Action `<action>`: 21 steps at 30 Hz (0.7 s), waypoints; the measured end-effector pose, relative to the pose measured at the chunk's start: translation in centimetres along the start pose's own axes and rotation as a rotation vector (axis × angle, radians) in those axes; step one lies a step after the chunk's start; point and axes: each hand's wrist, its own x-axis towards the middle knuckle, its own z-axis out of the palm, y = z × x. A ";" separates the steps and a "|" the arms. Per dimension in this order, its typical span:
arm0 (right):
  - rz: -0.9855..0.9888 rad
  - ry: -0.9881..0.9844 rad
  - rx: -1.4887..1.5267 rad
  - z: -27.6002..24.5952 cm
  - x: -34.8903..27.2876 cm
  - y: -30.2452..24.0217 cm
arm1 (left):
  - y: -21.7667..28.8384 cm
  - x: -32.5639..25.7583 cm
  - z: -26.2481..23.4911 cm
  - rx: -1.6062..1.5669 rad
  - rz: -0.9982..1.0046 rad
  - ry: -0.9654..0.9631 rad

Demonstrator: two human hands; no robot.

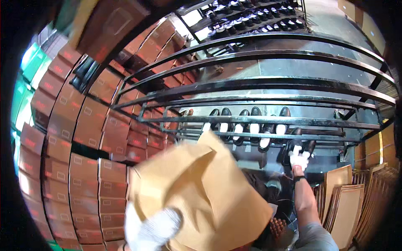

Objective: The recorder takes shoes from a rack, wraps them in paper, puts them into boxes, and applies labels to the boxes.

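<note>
Left fingers [169, 221] closed on brown paper [226, 188]

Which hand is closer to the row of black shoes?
The right hand: it is at the right end of the black shoes, while the left hand is farther off, holding brown paper.

From the wearer's head, I looked steeply down through the left fisheye, close above the left hand [157, 230], the right hand [299, 159] farther out, facing across a black rack [268, 82].
</note>
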 end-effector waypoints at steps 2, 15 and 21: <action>0.046 -0.077 0.220 -0.7 -3.3 4.2 | -1.8 -1.4 -0.5 -0.271 0.280 0.081; -0.349 -0.505 1.167 -30.7 -28.4 17.4 | -14.2 -6.5 -23.3 -0.195 -0.143 0.144; -0.720 -0.334 1.024 -42.1 -43.0 11.4 | -16.3 -4.9 -24.2 -0.235 -0.080 0.058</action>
